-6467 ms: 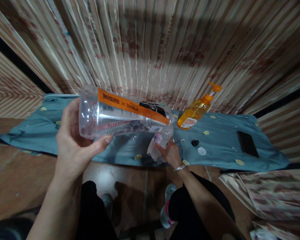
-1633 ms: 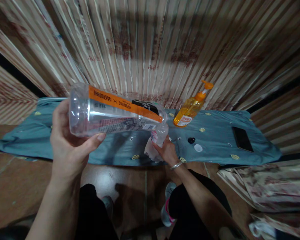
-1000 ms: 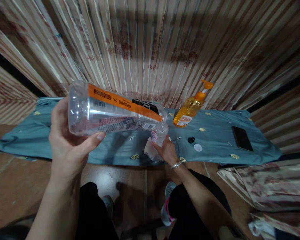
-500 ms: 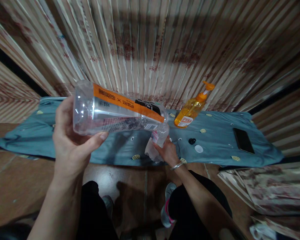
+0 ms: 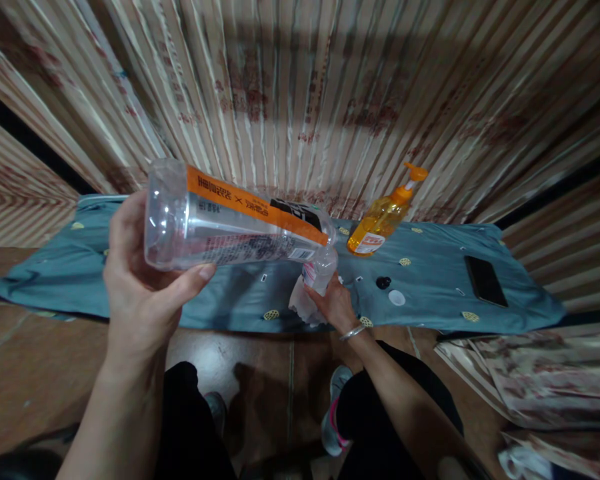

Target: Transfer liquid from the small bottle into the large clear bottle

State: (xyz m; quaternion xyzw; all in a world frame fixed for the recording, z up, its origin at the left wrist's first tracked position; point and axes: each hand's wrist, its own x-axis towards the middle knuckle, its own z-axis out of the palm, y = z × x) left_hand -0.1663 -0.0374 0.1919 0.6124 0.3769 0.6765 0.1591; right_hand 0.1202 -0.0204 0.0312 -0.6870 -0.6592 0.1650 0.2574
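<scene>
My left hand [image 5: 147,273] is wrapped round the base of a large clear plastic bottle [image 5: 230,230] with an orange and black label. The bottle is tipped nearly on its side, its neck end pointing right and slightly down. That end meets the top of a small clear bottle [image 5: 323,267], which my right hand [image 5: 336,300] grips low over the table. Whether liquid flows between them I cannot tell. A crumpled whitish cloth or tissue [image 5: 304,303] lies by the small bottle, partly under my right hand.
On the blue patterned cloth [image 5: 245,300] stands a pump bottle [image 5: 375,223] of orange liquid. A small black cap [image 5: 383,283], a white disc [image 5: 397,297] and a black phone [image 5: 485,280] lie to the right. A pleated curtain [image 5: 290,100] hangs behind the table.
Hardly anything differs. Both hands keep the two bottles in the same pose, and the whole view has shifted very slightly.
</scene>
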